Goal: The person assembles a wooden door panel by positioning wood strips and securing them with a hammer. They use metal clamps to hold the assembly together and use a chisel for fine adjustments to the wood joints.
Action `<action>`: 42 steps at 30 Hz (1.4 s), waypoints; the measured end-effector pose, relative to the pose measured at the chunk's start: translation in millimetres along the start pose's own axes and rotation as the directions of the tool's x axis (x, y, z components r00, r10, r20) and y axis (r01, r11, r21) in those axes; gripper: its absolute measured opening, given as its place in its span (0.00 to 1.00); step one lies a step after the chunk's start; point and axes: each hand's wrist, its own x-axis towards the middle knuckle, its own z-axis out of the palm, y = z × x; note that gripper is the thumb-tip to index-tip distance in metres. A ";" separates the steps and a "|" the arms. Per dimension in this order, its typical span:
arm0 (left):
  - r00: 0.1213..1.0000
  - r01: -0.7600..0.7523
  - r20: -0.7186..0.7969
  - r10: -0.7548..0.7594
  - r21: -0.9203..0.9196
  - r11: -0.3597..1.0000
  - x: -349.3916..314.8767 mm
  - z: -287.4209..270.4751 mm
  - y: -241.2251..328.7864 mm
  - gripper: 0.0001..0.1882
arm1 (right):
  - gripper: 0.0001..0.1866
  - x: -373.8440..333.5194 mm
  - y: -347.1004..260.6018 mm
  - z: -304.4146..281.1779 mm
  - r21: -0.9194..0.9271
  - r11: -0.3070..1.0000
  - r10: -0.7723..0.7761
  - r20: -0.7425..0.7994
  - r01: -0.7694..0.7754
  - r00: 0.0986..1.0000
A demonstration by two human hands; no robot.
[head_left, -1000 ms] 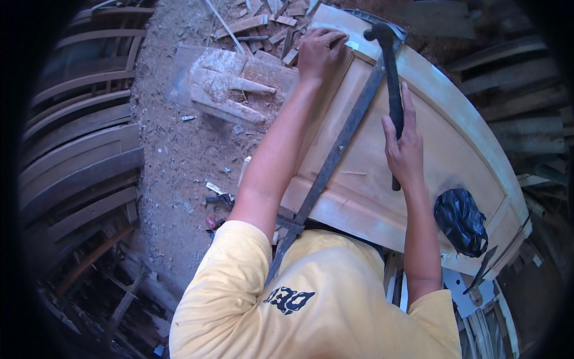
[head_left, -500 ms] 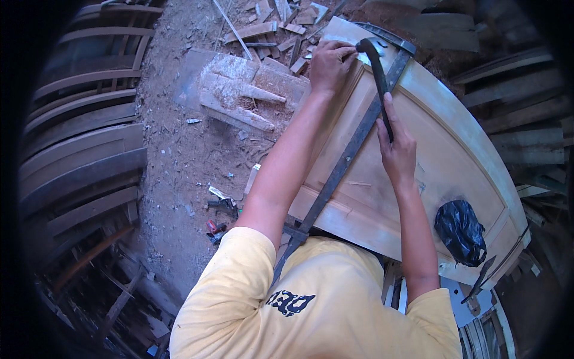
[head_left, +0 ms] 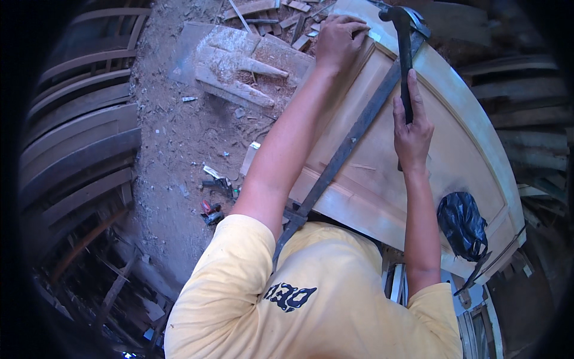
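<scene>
A wooden door panel (head_left: 445, 134) with one curved edge lies in front of me. Across it runs a long metal bar clamp (head_left: 351, 140). My right hand (head_left: 414, 143) is closed round the dark handle of a hammer (head_left: 405, 63), index finger stretched along it. The hammer's head is raised over the panel's far end, to the right of my left hand. My left hand (head_left: 341, 45) rests at the panel's far left corner, thumb and fingers pinched together. Whatever they hold, if anything, is too small to make out.
A black plastic bag (head_left: 461, 224) sits on the panel's right part. Left of the panel stands a dusty wooden block (head_left: 239, 63) with prongs. Wood offcuts (head_left: 263, 12) and a red-and-dark tool (head_left: 210, 212) lie on the ground. Boards (head_left: 84, 134) are stacked at the left.
The hammer has risen and swung right, away from my left fingertips, where its head was before. My left hand stays at the corner, still pinched. The whole view has shifted slightly.
</scene>
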 end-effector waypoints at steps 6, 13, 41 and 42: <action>0.997 0.068 -0.021 -0.070 -0.098 0.993 1.2 -1.9 -4.2 0.12 | 0.33 -2.1 1.2 5.9 -0.048 0.998 0.054 0.091 -0.050 0.994; 0.996 0.067 -0.056 -0.073 -0.104 0.992 4.4 -5.8 2.3 0.14 | 0.32 4.6 2.7 8.8 -0.073 0.996 0.055 0.066 -0.050 0.996; 0.962 0.270 0.000 -0.272 -0.135 0.953 0.3 -4.4 3.8 0.25 | 0.30 -0.4 -20.0 -2.1 -0.055 0.983 0.177 0.076 -0.173 0.981; 0.968 0.249 0.067 -0.242 -0.150 0.957 2.6 -6.1 3.6 0.25 | 0.31 -2.8 -19.5 0.5 -0.041 0.997 0.067 -0.026 -0.068 0.997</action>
